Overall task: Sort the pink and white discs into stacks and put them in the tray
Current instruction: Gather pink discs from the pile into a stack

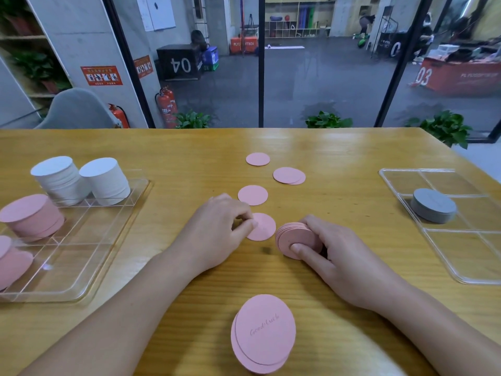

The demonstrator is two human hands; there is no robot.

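Gathering loose pink discs.
Our left hand pinches a flat pink paper disc; our right hand, at three o'clock, grips the pink stack. We should align edges squarely.

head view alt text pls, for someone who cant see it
At a wooden table, the right hand grips a small stack of pink discs while the left hand pinches a single pink disc. More pink discs lie loose nearby; a clear tray at left holds pink and white stacks.
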